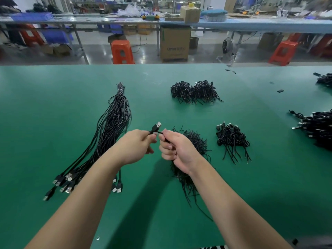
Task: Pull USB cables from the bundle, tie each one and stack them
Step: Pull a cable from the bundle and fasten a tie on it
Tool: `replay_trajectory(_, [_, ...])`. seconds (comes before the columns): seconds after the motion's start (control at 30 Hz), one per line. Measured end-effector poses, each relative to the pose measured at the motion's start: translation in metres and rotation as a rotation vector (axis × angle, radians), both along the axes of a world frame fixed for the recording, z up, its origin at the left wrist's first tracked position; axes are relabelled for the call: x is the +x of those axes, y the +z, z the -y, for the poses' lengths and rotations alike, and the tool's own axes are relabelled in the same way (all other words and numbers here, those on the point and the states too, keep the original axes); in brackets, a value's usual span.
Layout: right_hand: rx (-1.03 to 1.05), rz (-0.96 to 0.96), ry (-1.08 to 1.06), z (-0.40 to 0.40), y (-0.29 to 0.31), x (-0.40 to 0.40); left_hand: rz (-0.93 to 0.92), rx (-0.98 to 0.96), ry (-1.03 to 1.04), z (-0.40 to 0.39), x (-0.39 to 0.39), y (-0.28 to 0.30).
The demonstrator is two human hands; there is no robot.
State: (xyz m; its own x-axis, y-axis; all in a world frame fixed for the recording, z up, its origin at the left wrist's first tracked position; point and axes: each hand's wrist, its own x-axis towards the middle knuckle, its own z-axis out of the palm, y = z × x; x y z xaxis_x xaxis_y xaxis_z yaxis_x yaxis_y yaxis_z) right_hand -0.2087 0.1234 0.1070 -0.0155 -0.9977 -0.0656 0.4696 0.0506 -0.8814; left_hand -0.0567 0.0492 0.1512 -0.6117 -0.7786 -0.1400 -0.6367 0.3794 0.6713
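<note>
Your left forearm: bare, entering from the lower left, angled up toward centre. Your left hand [137, 145]: back facing up, fingers curled, thumb and forefinger pinching a USB cable [156, 128] just behind its plug. Your right forearm: bare, entering from the lower right. Your right hand [175, 149]: closed in a fist round the same cable, knuckles facing left, just beside the left hand.
</note>
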Motion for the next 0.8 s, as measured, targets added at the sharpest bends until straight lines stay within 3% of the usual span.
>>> replay_trajectory(0.07, [-0.024, -0.003, 0.021, -0.001, 0.003, 0.001, -0.237, 0.041, 0.105, 0.001, -0.007, -0.003])
replay_trajectory(0.17, [-0.040, -0.060, 0.031, -0.002, 0.002, 0.009, -0.779, 0.301, 0.275, 0.002, -0.018, -0.002])
replay_trajectory(0.27, [-0.014, -0.226, -0.047, 0.000, -0.005, 0.016, -1.050, 0.452, 0.272, 0.000, -0.025, 0.000])
replay_trajectory(0.43, [-0.010, -0.487, -0.189, 0.009, -0.015, 0.018, -1.143, 0.543, 0.284, -0.001, -0.031, 0.000])
replay_trajectory(0.7, [-0.008, -0.947, -0.192, 0.003, -0.038, 0.007, -1.083, 0.488, 0.396, 0.014, -0.025, -0.009])
replay_trajectory(0.8, [-0.002, -1.015, -0.179, 0.000, -0.045, 0.001, -1.072, 0.489, 0.406, 0.017, -0.023, -0.016])
